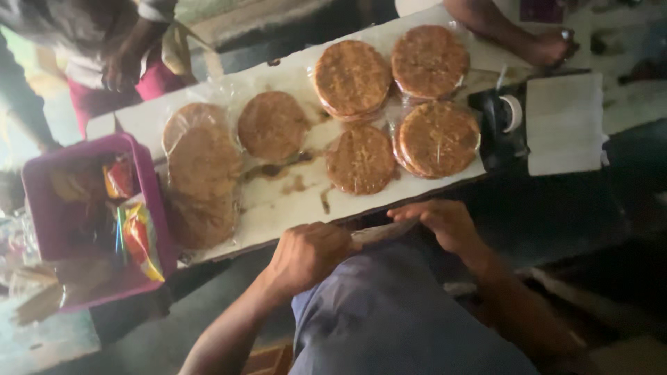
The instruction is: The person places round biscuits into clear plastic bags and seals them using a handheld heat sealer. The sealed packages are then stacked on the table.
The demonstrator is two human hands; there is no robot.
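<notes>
Nearest the camera, the left hand [308,255] is curled and the right hand [445,223] has its fingers [410,212] pressed flat; both grip a thin clear wrapper [384,230] at the desk [278,205] edge. Beyond lie round brown flatbreads [361,158] in plastic, a pink basket [48,208] at left, and, farthest, other people's hands [549,47].

Golden-brown, speckled discs [352,76] in clear wrap; white bench [292,201] stained brown; magenta basket [149,187] holding red-and-yellow packets [139,239]; white tape roll [512,112].
</notes>
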